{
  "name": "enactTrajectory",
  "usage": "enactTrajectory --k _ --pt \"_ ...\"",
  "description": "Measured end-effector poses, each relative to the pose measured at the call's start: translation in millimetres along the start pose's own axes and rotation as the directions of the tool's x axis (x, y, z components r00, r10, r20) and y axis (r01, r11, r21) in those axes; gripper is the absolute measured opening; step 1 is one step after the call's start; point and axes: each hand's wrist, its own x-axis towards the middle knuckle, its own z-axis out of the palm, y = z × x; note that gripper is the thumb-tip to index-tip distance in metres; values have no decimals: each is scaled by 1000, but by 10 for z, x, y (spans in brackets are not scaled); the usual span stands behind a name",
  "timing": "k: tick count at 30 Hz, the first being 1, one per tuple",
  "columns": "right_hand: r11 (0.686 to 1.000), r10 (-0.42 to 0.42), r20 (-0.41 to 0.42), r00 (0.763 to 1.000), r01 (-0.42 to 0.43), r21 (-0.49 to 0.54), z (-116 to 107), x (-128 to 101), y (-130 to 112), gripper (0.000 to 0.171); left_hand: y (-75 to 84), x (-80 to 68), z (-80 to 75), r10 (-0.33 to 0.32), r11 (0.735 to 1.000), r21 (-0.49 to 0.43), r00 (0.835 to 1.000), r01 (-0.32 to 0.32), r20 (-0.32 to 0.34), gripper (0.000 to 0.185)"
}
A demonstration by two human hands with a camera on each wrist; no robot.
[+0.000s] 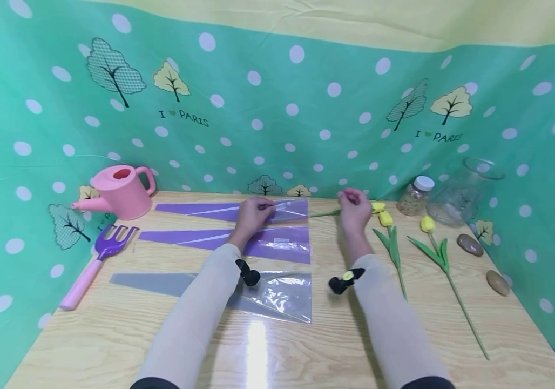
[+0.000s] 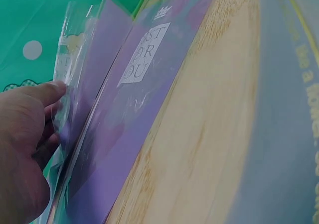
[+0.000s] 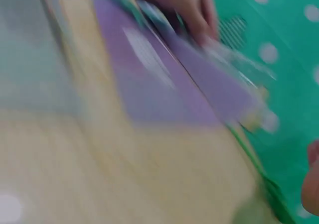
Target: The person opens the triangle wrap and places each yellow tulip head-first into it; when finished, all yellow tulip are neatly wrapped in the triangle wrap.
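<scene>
At the back of the table, a purple flower sleeve [image 1: 195, 210] with a clear film front lies flat. My left hand [image 1: 254, 216] pinches its clear film [image 2: 75, 59] between thumb and fingers, lifting it off the purple sheet. Just right of that sleeve lies a yellow artificial tulip [image 1: 378, 207], its green stem [image 3: 244, 144] reaching the sleeve's wide end. My right hand [image 1: 355, 212] is over this tulip with loosely bent fingers, and hides its middle. In the blurred right wrist view only my right fingertips [image 3: 313, 179] show, apart from the leaf.
Another purple sleeve [image 1: 277, 246] and a grey sleeve [image 1: 161, 282] lie nearer me. Two tulips [image 1: 442, 256] [image 1: 391, 246], stones [image 1: 469, 245], a jar [image 1: 414, 195] and a glass vase [image 1: 462, 194] are right. A pink watering can [image 1: 124, 192] and garden fork [image 1: 93, 267] are left.
</scene>
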Motion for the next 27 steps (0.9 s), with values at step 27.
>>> enactTrajectory --k 27 --pt "759 166 561 811 257 -598 -1009 1079 25 36 8 18 42 3 999 33 1000 -4 6 15"
